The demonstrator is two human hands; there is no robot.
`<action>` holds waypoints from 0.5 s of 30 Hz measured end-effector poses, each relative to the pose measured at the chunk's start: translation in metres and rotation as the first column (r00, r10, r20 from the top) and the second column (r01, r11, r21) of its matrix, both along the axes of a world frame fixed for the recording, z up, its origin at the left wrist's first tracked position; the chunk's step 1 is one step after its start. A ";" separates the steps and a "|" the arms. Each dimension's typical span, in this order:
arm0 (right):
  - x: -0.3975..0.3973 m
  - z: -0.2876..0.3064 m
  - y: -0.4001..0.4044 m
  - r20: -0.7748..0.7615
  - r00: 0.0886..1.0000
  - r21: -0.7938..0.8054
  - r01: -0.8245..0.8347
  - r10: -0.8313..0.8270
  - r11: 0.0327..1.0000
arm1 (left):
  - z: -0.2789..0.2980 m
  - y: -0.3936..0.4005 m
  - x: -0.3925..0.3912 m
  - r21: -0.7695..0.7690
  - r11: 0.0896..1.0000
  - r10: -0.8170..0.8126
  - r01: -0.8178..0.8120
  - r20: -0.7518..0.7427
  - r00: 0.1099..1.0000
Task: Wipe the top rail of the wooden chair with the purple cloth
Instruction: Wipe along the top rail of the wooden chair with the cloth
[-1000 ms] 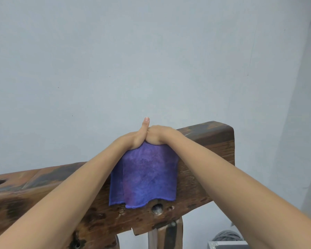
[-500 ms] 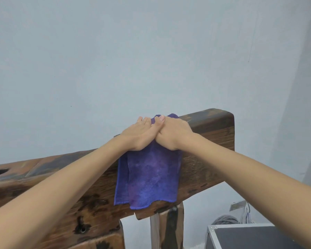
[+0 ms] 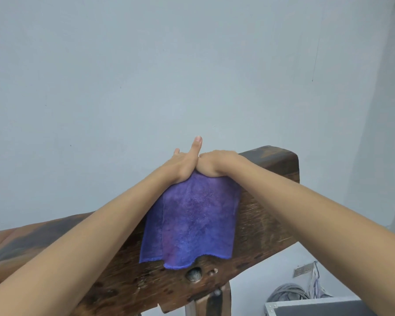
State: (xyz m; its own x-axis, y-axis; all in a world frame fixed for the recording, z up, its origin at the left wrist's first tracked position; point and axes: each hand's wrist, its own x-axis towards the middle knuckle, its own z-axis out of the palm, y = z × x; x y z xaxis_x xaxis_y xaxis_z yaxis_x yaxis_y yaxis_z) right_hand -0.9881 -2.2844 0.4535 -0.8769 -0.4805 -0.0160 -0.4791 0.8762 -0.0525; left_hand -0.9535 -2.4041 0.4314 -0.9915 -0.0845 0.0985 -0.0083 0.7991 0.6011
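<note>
Pale wall (image 3: 146, 65) behind. Wooden chair's top rail (image 3: 269, 201) runs across, tilted, right end higher. Purple cloth (image 3: 192, 222) draped over rail near right end, hanging down near face. Left hand (image 3: 183, 165) flat on cloth, fingers out; right hand (image 3: 214, 165) curled, gripping cloth at rail top. Hands touching.

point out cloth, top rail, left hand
cloth (image 3: 192, 220), head view, middle of the hanging front flap
top rail (image 3: 269, 156), head view, bare top face near the right end
left hand (image 3: 183, 164), head view, back of the hand
</note>
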 end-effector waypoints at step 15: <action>0.044 -0.004 0.029 -0.086 0.996 -0.102 -0.046 0.038 0.994 | -0.001 0.018 0.030 -0.109 0.989 -0.097 0.095 -0.013 0.995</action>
